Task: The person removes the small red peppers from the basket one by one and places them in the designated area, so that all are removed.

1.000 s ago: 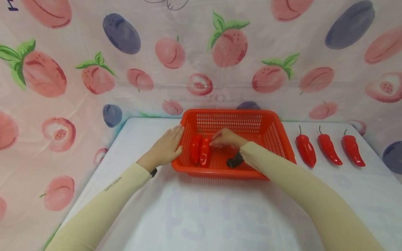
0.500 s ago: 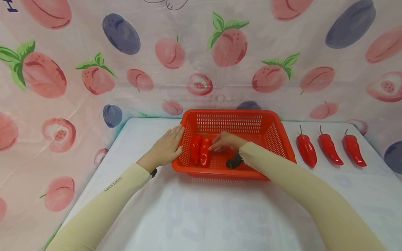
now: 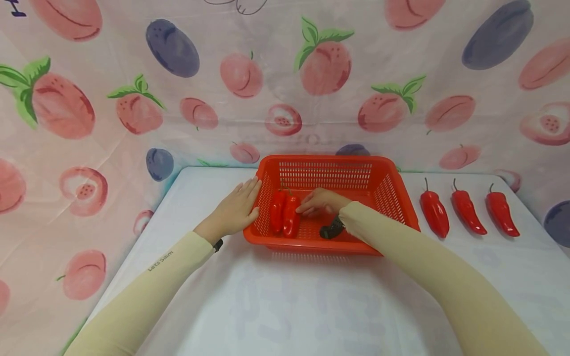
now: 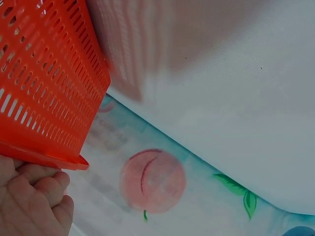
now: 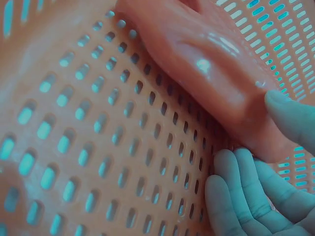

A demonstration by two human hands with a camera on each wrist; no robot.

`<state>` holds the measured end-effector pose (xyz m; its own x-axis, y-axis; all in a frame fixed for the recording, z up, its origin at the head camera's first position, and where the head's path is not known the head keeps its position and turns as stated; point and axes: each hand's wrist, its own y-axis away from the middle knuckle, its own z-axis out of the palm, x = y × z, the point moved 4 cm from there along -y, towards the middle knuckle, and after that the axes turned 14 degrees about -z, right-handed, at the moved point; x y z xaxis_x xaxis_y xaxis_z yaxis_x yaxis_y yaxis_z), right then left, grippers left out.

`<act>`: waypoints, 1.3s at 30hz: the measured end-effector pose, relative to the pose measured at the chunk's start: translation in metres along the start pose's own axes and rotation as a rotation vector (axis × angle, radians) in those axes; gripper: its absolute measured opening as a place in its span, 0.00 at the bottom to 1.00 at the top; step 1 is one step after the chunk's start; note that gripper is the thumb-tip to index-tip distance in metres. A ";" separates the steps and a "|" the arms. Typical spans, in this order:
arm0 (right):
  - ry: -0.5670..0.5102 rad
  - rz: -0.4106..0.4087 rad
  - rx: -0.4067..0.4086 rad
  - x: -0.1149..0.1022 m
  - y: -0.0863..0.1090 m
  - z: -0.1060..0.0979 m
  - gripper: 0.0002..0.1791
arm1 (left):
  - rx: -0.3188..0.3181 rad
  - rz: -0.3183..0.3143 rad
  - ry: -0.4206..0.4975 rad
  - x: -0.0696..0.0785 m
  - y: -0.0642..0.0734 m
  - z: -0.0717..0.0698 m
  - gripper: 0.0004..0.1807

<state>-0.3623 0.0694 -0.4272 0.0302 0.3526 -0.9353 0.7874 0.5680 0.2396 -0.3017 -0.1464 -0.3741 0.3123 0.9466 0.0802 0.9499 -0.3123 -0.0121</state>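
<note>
Two glossy red chili peppers lie side by side in the left half of a red plastic basket (image 3: pixel 329 243). My right hand (image 3: pixel 324 200) reaches into the basket and pinches the right edge of the inner pepper (image 3: pixel 291 217). In the right wrist view its thumb (image 5: pixel 290 115) is on that pepper's skin, with the curled fingers (image 5: pixel 241 182) by its lower edge. The other pepper (image 3: pixel 277 211) lies against it on the left. My left hand (image 3: pixel 236 207) rests flat-fingered along the basket's left rim; the left wrist view shows its fingers under the rim.
Three more red chili peppers stand apart in a row on the white table (image 3: pixel 213 306) right of the basket: a near one (image 3: pixel 434 213), a middle one (image 3: pixel 467 212) and a far one (image 3: pixel 502 213). A fruit-print cloth (image 3: pixel 285 74) hangs behind.
My right hand has shifted slightly toward me along the inner pepper, whose lower end has turned a little to the right. The left hand has stayed on the rim.
</note>
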 end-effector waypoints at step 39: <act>-0.264 -0.025 0.011 0.002 -0.009 0.006 0.27 | 0.002 -0.005 -0.012 -0.002 -0.003 0.003 0.36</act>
<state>-0.3661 0.0603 -0.4324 0.1696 0.1313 -0.9767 0.7967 0.5652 0.2143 -0.3048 -0.1473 -0.3773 0.3079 0.9490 0.0679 0.9514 -0.3076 -0.0141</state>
